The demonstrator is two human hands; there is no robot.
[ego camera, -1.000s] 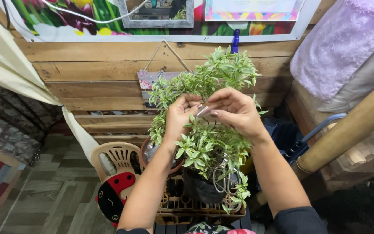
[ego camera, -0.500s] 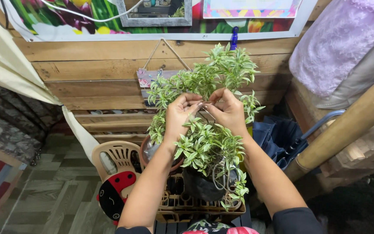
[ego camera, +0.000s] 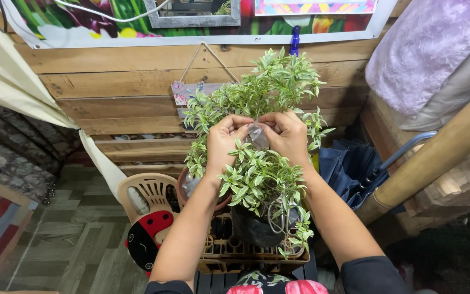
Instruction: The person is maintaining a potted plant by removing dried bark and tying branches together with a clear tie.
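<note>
Both your hands are up in the leafy plant (ego camera: 257, 163), close together in the middle of it. Your left hand (ego camera: 225, 142) and your right hand (ego camera: 288, 136) each pinch a small clear wrap (ego camera: 257, 136) between fingers and thumb, so both grips are pressed onto it. The wrap sits between your hands, among the top stems. The plant grows from a black pot (ego camera: 254, 228) that stands on a crate (ego camera: 229, 253), near its right edge. A small chair (ego camera: 148, 218) with a red ladybird back stands on the floor just left of the crate. A wooden wall (ego camera: 115, 92) is behind the plant.
</note>
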